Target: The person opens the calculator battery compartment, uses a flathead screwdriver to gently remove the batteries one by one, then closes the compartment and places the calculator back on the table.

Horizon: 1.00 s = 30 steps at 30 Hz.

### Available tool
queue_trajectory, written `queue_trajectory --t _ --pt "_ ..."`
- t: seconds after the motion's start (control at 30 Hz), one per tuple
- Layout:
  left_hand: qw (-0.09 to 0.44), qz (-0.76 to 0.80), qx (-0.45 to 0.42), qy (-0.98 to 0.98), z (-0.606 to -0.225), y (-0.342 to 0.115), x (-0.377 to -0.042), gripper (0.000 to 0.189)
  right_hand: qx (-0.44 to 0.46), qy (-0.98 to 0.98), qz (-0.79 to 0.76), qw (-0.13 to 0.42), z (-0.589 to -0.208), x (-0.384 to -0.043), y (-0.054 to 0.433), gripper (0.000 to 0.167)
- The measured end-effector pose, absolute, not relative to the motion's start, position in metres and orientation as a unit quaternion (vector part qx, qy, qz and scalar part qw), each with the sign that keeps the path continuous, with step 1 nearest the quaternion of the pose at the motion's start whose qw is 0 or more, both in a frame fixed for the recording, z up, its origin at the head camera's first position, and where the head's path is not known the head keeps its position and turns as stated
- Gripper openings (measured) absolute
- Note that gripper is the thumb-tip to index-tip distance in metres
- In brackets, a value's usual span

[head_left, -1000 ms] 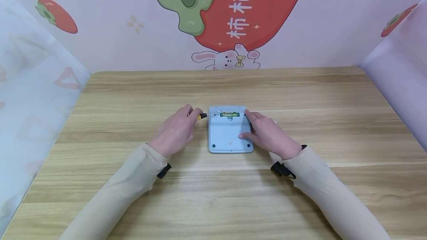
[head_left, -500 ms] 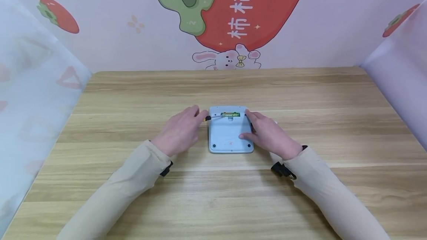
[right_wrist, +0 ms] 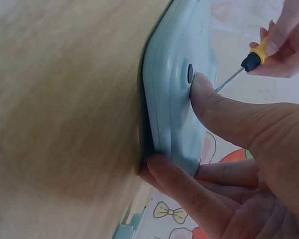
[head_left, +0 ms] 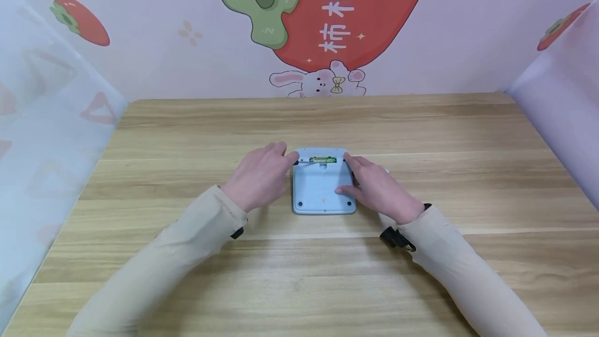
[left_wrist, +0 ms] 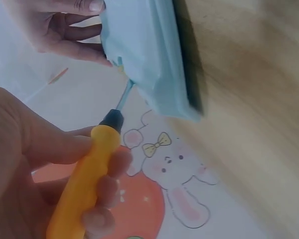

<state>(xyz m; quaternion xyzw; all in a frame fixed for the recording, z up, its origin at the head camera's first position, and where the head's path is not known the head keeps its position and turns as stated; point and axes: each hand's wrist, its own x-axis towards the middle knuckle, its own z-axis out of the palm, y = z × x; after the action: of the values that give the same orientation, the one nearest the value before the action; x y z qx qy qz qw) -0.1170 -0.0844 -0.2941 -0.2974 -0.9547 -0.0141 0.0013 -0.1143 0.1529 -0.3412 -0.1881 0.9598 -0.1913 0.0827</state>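
A flat, light blue calculator-like device lies back side up on the table, its battery slot uncovered with a green battery inside. My left hand grips a screwdriver by its yellow handle, thumb and fingers curled round it. The thin metal shaft reaches over the device's left edge, and its tip meets the battery slot. On the opposite side, my right hand holds the device, thumb on the back beside a dark round foot and fingers at the edge.
The wooden table surrounds the device. A small light blue piece lies beyond the right hand's fingers in the right wrist view. A printed wall sheet rises behind the table, with more sheeting at both sides.
My left hand has moved right with the screwdriver, from beside the device to its left edge, bringing the tip to the battery slot. The right hand and device stay put.
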Motion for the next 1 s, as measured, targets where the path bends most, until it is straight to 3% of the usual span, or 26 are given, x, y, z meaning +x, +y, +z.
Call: queue_trajectory --t 0.53,1.0 --pt "-0.061 0.06 -0.289 -0.953 -0.262 -0.056 -0.129 0.014 -0.184 0.959 -0.196 0.093 -0.34 -0.115 0.153 0.079" --pt "-0.086 0.067 -0.277 -0.955 -0.254 -0.037 -0.133 0.015 -0.196 0.958 -0.196 0.077 -0.342 -0.115 0.154 0.079"
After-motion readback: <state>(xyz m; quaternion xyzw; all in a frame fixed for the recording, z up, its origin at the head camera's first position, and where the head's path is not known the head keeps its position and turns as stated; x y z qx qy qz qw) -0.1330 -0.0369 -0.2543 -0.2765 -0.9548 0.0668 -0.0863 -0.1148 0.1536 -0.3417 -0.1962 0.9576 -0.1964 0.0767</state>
